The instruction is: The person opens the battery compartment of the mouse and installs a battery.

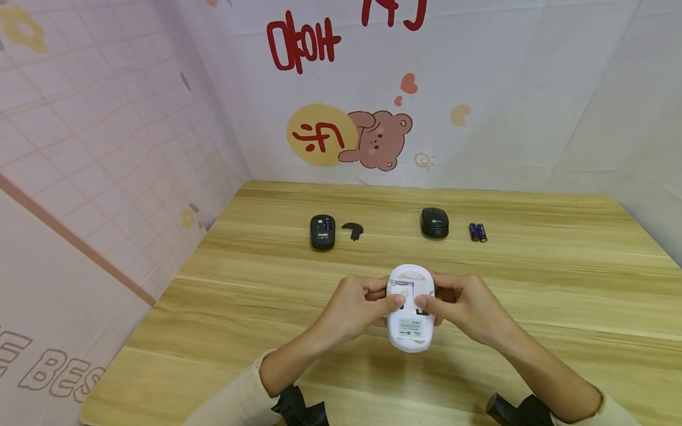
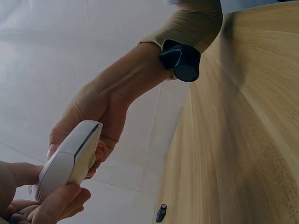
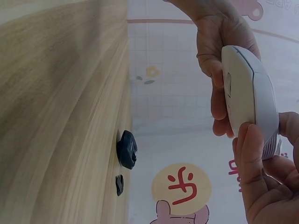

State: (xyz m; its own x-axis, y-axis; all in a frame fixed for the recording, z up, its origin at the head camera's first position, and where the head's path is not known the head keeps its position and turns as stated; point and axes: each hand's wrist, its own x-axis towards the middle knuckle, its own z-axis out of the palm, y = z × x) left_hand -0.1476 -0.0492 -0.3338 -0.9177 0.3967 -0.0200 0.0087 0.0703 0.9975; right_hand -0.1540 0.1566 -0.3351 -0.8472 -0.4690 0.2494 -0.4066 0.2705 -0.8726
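Between both hands [image 1: 356, 306] [image 1: 469, 307], a white mouse [image 1: 409, 320]

Forward-down head view, near wrist views

the white mouse [image 1: 409, 313] looks like smooth plastic, the table [image 1: 240, 284] lightly grained wood, the sleeves [image 1: 234, 393] matt cloth.

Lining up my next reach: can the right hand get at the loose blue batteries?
Probably not yet: the right hand holds the white computer mouse, though the path to the loose batteries looks free.
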